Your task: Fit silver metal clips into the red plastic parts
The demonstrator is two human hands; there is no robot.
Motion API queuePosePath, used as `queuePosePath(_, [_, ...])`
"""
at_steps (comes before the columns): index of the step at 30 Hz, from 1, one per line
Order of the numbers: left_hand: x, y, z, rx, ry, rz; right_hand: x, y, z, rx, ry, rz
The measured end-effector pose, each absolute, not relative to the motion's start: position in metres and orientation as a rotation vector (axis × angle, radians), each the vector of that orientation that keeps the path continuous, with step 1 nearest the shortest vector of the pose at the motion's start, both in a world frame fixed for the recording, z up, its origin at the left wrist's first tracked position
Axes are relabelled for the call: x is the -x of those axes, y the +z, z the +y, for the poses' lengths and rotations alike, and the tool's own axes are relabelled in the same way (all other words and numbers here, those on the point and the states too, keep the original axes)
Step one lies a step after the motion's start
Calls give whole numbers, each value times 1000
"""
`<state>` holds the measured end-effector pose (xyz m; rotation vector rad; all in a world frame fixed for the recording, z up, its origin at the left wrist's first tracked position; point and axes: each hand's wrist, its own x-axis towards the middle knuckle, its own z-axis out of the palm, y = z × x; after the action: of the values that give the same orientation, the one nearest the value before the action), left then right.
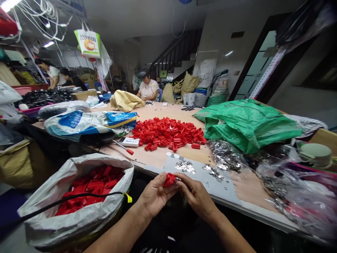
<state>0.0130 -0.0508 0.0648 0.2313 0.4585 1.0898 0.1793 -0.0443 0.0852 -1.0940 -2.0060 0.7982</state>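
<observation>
Close to the table's front edge, my left hand [157, 194] is closed round a red plastic part [170, 179]. My right hand [194, 195] touches the right side of that part, thumb and forefinger pinched together; whatever lies between those fingertips is too small to make out. Just beyond both hands, small flat metal pieces [185, 166] lie in a patch on a grey sheet [229, 183]. A large heap of similar red parts [167, 131] covers the middle of the table.
An open white sack [105, 160] of red parts stands at the left, a black cable crossing it. A red-handled screwdriver [129, 151] lies near a white box [129, 141]. Right of the heap are a green sack [250, 123] and plastic bags of metal pieces [228, 154]. People sit farther back.
</observation>
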Motion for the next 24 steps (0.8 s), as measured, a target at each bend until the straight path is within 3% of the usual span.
queuePosePath(8, [-7, 60, -52, -149, 1080, 467, -168, 92, -41, 1084, 945, -1966])
queuePosePath(19, [6, 46, -53, -115, 1211, 378, -113, 101, -14, 1057, 820, -1956])
queuePosePath(24, [12, 26, -53, -183, 1221, 470, -44, 113, -4, 768, 1140, -2047])
